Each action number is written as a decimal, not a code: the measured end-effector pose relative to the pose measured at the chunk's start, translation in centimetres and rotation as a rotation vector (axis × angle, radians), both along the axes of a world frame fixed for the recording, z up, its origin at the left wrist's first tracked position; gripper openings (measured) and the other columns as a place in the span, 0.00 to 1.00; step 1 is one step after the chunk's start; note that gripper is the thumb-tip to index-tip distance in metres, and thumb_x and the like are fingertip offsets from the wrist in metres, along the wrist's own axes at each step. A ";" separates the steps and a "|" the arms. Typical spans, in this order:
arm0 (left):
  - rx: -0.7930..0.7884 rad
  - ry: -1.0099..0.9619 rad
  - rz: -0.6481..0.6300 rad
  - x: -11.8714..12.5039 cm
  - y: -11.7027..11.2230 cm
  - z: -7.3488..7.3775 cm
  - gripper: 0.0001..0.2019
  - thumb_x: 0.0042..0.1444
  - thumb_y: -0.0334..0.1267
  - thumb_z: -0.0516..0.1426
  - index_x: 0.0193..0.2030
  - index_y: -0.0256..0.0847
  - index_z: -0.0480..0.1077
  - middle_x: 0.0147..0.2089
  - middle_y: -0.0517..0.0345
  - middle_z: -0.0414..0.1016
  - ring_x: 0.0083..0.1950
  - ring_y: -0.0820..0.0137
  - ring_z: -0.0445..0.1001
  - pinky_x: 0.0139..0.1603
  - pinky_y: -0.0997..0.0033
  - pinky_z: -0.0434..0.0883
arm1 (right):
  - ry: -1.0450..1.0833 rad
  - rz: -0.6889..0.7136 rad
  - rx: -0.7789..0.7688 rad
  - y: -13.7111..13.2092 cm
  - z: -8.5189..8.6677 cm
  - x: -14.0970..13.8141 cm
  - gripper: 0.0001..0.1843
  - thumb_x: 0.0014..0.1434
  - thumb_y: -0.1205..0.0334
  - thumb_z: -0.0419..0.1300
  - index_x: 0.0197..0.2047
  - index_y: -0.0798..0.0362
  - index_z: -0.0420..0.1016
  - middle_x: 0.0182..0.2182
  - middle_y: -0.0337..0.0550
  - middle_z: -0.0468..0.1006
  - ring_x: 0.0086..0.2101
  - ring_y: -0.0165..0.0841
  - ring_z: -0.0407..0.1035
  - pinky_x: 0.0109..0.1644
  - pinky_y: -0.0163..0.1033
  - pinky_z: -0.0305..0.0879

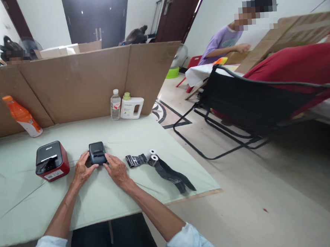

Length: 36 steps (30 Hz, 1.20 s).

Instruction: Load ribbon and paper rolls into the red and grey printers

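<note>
A small dark portable printer (97, 153) lies on the green-covered table (108, 196). My left hand (83, 168) is at its left side, with fingers along the edge and the thumb by the near corner. On the opposite side, my right hand (117, 170) touches the printer's right edge with bent fingers. Paper rolls (153, 158) with black printed strips unrolled lie to the right of my right hand. A larger red and black printer (52, 161) stands left of my left hand.
Along the cardboard partition (84, 87) stand an orange bottle (23, 116), a clear water bottle (115, 105) and a white jug (131, 107). A black folding chair (253, 99) with a person in red is at the right. Another person in purple (221, 41) sits beyond.
</note>
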State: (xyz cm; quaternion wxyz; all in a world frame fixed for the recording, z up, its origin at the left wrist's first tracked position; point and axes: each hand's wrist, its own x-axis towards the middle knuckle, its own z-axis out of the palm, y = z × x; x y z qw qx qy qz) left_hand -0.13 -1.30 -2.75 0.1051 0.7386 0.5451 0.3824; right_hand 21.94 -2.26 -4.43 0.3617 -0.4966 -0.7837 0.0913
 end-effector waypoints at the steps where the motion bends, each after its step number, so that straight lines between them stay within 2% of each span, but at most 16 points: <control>1: 0.002 -0.004 0.002 0.0 0.0 0.0 0.35 0.55 0.53 0.69 0.66 0.40 0.71 0.68 0.39 0.73 0.69 0.48 0.73 0.71 0.45 0.70 | 0.008 0.000 -0.003 0.0 0.0 0.0 0.25 0.69 0.64 0.61 0.68 0.57 0.73 0.60 0.60 0.79 0.56 0.47 0.76 0.61 0.51 0.74; 9: -0.044 -0.086 0.005 0.1 -0.1 -0.1 0.36 0.52 0.54 0.69 0.64 0.38 0.73 0.68 0.38 0.73 0.69 0.48 0.72 0.72 0.45 0.69 | 0.041 0.023 0.003 0.1 -0.2 0.3 0.28 0.68 0.63 0.62 0.69 0.57 0.69 0.59 0.61 0.78 0.57 0.47 0.74 0.62 0.52 0.72; 12: -0.150 -0.182 -0.013 -0.1 0.3 0.6 0.33 0.55 0.55 0.66 0.63 0.39 0.75 0.68 0.40 0.73 0.69 0.50 0.72 0.70 0.47 0.70 | 0.035 0.025 -0.004 0.2 -0.1 0.3 0.29 0.68 0.62 0.63 0.70 0.60 0.68 0.59 0.63 0.77 0.56 0.47 0.73 0.62 0.52 0.72; 15: -0.279 -0.306 0.006 -0.5 1.2 1.6 0.25 0.61 0.53 0.59 0.57 0.37 0.79 0.63 0.42 0.78 0.65 0.53 0.76 0.67 0.52 0.72 | 0.030 0.032 -0.016 0.2 0.0 0.3 0.31 0.68 0.61 0.63 0.71 0.59 0.66 0.59 0.61 0.77 0.57 0.48 0.72 0.62 0.52 0.72; 17: -0.385 -0.372 0.083 -0.6 2.1 2.2 0.21 0.59 0.48 0.59 0.51 0.36 0.81 0.55 0.44 0.82 0.58 0.56 0.80 0.59 0.56 0.77 | 0.027 0.034 -0.030 0.3 0.0 0.3 0.32 0.68 0.61 0.63 0.72 0.57 0.65 0.59 0.60 0.77 0.56 0.48 0.72 0.62 0.53 0.72; 19: -0.478 -0.406 0.160 -0.5 3.1 2.5 0.17 0.56 0.44 0.60 0.47 0.36 0.81 0.43 0.48 0.84 0.47 0.58 0.82 0.46 0.61 0.80 | 0.027 0.033 -0.045 0.3 0.1 0.3 0.32 0.68 0.60 0.63 0.72 0.57 0.64 0.59 0.60 0.77 0.56 0.48 0.72 0.62 0.53 0.71; 21: -0.525 -0.419 0.196 -0.3 3.8 2.7 0.15 0.54 0.42 0.60 0.44 0.36 0.79 0.34 0.53 0.81 0.36 0.62 0.80 0.32 0.68 0.77 | 0.034 0.035 -0.053 0.4 0.1 0.3 0.33 0.68 0.61 0.63 0.73 0.56 0.64 0.59 0.59 0.77 0.56 0.48 0.72 0.63 0.53 0.71; 24: -0.549 -0.436 0.199 0.0 4.7 2.9 0.12 0.54 0.40 0.61 0.42 0.36 0.77 0.28 0.58 0.76 0.28 0.68 0.76 0.22 0.76 0.69 | 0.046 0.040 -0.058 0.3 0.3 0.3 0.34 0.68 0.61 0.64 0.74 0.55 0.63 0.59 0.59 0.77 0.57 0.48 0.71 0.62 0.53 0.71; 27: -0.571 -0.456 0.183 0.2 5.1 3.2 0.14 0.55 0.37 0.61 0.47 0.35 0.75 0.28 0.60 0.74 0.25 0.72 0.73 0.20 0.79 0.66 | 0.048 0.039 -0.067 0.3 0.5 0.3 0.34 0.67 0.62 0.65 0.73 0.56 0.64 0.60 0.60 0.77 0.56 0.48 0.71 0.62 0.52 0.71; 33: -0.631 -0.461 0.125 0.1 5.7 4.2 0.28 0.57 0.31 0.60 0.66 0.34 0.70 0.25 0.66 0.70 0.20 0.77 0.68 0.18 0.82 0.64 | 0.066 0.039 -0.090 0.5 0.3 0.4 0.34 0.68 0.61 0.64 0.74 0.54 0.63 0.60 0.58 0.77 0.57 0.47 0.71 0.63 0.53 0.70; 36: -0.674 -0.446 0.107 0.0 5.8 4.5 0.31 0.58 0.30 0.58 0.70 0.32 0.67 0.23 0.67 0.68 0.19 0.77 0.66 0.17 0.82 0.63 | 0.077 0.039 -0.106 0.5 0.3 0.5 0.33 0.68 0.59 0.63 0.73 0.53 0.64 0.60 0.57 0.77 0.57 0.47 0.71 0.64 0.53 0.69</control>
